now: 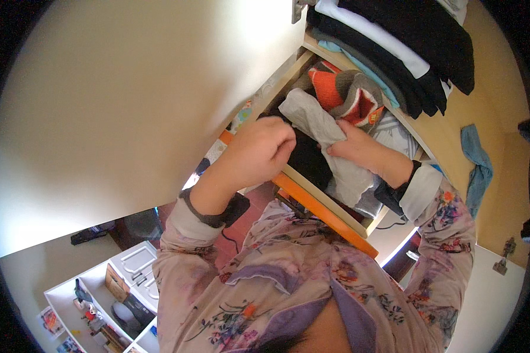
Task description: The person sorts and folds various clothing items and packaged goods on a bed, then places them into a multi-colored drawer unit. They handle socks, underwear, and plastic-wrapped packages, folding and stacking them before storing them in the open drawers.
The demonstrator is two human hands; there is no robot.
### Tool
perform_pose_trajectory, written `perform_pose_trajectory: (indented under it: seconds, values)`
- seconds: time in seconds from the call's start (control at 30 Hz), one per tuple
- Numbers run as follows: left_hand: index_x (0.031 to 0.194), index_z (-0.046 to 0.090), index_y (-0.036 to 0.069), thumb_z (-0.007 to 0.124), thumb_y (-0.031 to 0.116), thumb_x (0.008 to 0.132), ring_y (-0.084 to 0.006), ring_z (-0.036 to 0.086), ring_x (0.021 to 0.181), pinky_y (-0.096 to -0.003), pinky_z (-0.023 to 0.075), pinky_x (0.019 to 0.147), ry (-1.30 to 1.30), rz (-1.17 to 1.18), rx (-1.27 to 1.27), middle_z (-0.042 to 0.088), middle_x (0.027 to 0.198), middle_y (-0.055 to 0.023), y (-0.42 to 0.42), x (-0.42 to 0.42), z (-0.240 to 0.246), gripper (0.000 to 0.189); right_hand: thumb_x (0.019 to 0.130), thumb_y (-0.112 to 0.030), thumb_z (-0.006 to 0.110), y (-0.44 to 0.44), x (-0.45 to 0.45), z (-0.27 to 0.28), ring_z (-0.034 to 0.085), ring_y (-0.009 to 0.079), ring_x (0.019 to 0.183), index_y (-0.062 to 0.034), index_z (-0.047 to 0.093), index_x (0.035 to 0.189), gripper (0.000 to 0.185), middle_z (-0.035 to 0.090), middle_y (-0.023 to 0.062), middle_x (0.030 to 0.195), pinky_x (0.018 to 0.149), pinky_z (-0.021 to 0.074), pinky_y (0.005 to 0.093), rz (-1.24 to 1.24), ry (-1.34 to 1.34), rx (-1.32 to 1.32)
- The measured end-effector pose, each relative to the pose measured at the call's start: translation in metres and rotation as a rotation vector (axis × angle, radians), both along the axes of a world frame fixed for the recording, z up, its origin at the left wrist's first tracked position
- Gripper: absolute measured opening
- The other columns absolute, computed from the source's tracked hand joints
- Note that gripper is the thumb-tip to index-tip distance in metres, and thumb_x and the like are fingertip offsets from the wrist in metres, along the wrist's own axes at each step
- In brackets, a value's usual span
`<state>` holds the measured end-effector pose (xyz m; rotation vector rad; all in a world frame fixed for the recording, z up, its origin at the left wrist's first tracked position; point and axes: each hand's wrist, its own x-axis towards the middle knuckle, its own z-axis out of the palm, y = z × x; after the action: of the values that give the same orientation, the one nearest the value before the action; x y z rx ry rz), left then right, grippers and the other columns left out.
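My right hand (357, 145) grips a light grey sock-like cloth (309, 112) over an open wooden drawer with an orange front edge (327, 212). To its left, my left hand (269, 148) is curled above the drawer's left side, its fingers turned away; whether it holds anything is hidden. Beyond the cloth, an orange and grey knitted item with a red lining (329, 90) lies in the drawer. Dark fabric (311, 159) is beneath the hands, and a grey-and-white striped cloth (395, 134) lies at the drawer's right side.
A stack of folded clothes (406, 48) sits on the shelf behind the drawer. A blue-grey sock-like cloth (477, 163) lies to the right. A large pale door panel (115, 110) stands at the left. Lower left is a white shelf unit (88, 273) with small items.
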<state>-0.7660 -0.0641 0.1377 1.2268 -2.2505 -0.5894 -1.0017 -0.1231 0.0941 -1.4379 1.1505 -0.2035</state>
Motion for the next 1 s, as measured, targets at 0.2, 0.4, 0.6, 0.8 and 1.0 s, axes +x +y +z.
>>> perform_pose_trajectory:
  seconds: [0.2, 0.4, 0.6, 0.8, 1.0]
  values:
    - [0.081, 0.062, 0.0, 0.051, 0.019, 0.08, -0.0362, 0.059, 0.078, -0.0437, 0.0471, 0.07, -0.489, -0.217, 0.382, 0.06, 0.08, -0.0188, -0.014, -0.008, -0.016, 0.023, 0.071, -0.006, 0.059, -0.003, -0.006, 0.022, 0.058, 0.0199, 0.093, 0.0001, 0.042, 0.127, 0.058, 0.062, 0.011, 0.098, 0.087, 0.0434, 0.0304, -0.028, -0.217, 0.298]
    - [0.089, 0.063, 0.0, 0.046, 0.027, 0.086, -0.0385, 0.06, 0.081, -0.0448, 0.0474, 0.076, -0.738, -0.338, 0.621, 0.063, 0.086, -0.0207, -0.03, -0.022, -0.016, 0.032, 0.071, -0.012, 0.062, 0.003, -0.008, 0.029, 0.057, 0.0187, 0.09, -0.003, 0.043, 0.127, 0.059, 0.06, 0.0102, 0.102, 0.081, 0.046, 0.0309, 0.075, -0.219, 0.455]
    - [0.115, 0.056, 0.004, 0.041, 0.024, 0.091, -0.0384, 0.058, 0.095, -0.0428, 0.0459, 0.084, -0.662, -0.525, 0.589, 0.061, 0.103, -0.021, -0.034, -0.012, -0.043, 0.036, 0.074, -0.004, 0.057, 0.002, -0.015, 0.021, 0.06, 0.024, 0.098, -0.0032, 0.036, 0.132, 0.061, 0.061, 0.0157, 0.105, 0.088, 0.0455, 0.0349, 0.109, -0.266, 0.522]
    - [0.119, 0.054, 0.004, 0.045, 0.013, 0.088, -0.0318, 0.057, 0.104, -0.0378, 0.0432, 0.091, -0.554, -0.542, 0.699, 0.058, 0.116, -0.0185, -0.043, -0.004, -0.047, 0.034, 0.07, -0.01, 0.062, 0.019, 0.011, 0.007, 0.06, 0.0207, 0.092, -0.0002, 0.048, 0.122, 0.054, 0.062, 0.0108, 0.101, 0.084, 0.0475, 0.0329, 0.115, -0.488, 0.732]
    - [0.12, 0.054, 0.005, 0.047, 0.01, 0.087, -0.0272, 0.057, 0.105, -0.0344, 0.042, 0.093, -0.072, -0.27, 1.022, 0.058, 0.118, -0.0154, -0.044, -0.006, -0.037, 0.034, 0.065, -0.012, 0.062, 0.013, 0.034, -0.021, 0.06, 0.0226, 0.091, 0.0031, 0.055, 0.113, 0.05, 0.062, 0.0131, 0.099, 0.081, 0.0484, 0.0315, 0.154, -0.364, 0.571]
